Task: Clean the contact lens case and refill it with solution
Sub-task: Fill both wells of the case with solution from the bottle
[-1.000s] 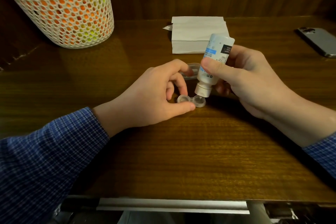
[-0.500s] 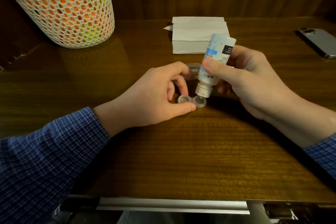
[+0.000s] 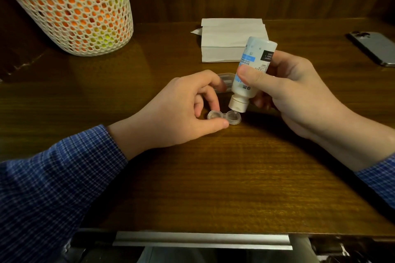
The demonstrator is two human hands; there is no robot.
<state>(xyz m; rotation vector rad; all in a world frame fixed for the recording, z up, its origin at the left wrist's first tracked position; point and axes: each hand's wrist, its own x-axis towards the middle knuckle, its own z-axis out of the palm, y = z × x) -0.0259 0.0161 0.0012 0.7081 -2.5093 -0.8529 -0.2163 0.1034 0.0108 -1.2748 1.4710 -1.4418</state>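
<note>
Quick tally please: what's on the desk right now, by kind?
Lens case: 1
Solution bottle: 1
Tissue stack: 1
Phone: 1
Mesh basket: 1
Clear lid behind the left hand: 1
Total: 6

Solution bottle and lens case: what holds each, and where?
Right hand grips the solution bottle mid-body; left hand pinches the lens case at its middle.

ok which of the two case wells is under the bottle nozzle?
The right-hand well: the tipped solution bottle has its nozzle just over it. The other well sits beside the left hand's fingers, uncovered.
</note>
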